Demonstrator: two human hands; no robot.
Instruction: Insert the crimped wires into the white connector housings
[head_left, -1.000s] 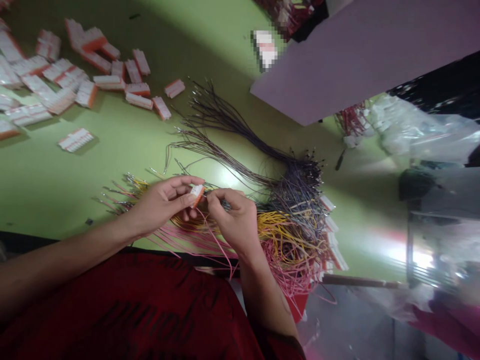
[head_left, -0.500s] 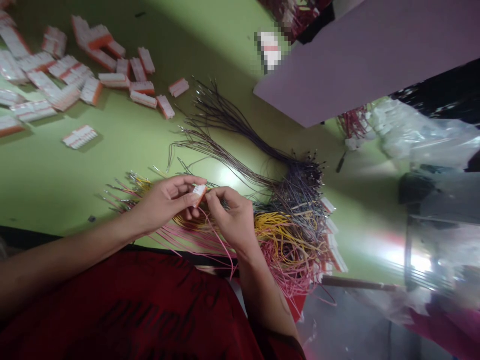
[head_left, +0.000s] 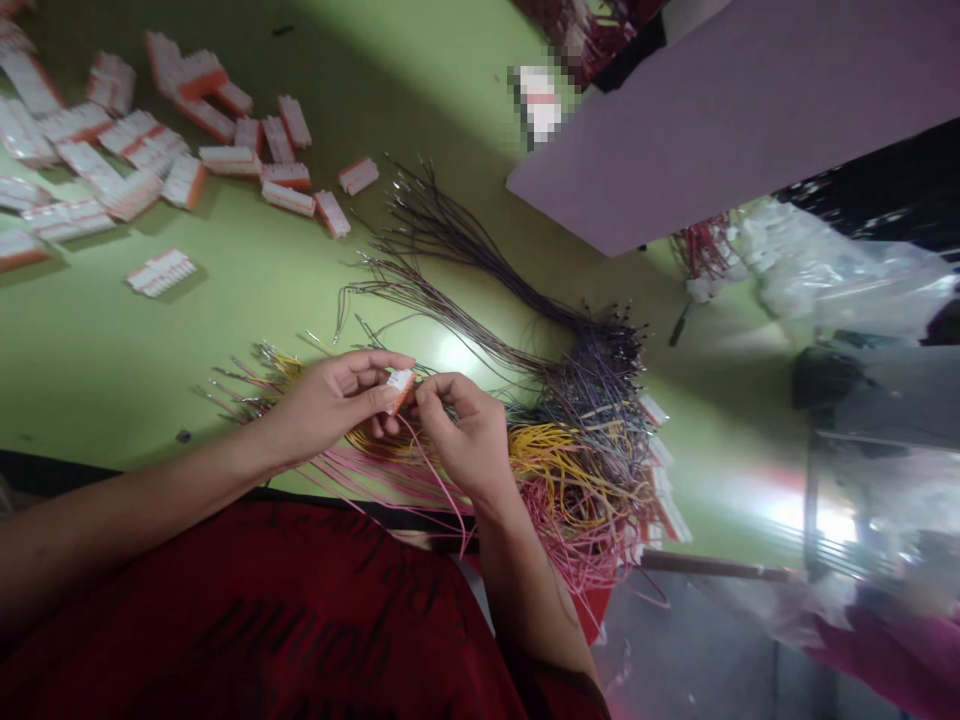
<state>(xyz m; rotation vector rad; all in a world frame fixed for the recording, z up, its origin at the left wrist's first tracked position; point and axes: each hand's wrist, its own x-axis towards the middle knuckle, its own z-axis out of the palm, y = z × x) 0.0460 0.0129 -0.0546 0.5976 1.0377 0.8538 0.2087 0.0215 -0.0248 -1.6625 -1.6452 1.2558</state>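
My left hand is closed on a small white and orange connector housing, thumb on its near face and fingers behind. A pink wire runs from the housing's lower end down past my right wrist. Against the orange side, thumb and forefinger of my right hand pinch a thin wire end, mostly hidden by the fingertips. Beneath both hands lies a bundle of yellow wires, pink wires and dark wires, with metal terminals at their left ends.
Many more white and orange housings are scattered at the upper left of the green table. A purple-grey panel juts in at the upper right. Clear plastic bags lie on the right. Several housings sit at the bundle's right end.
My right fingertips have shifted very slightly at the housing's orange side. The housing is tilted a little differently; otherwise both hands stay in place.
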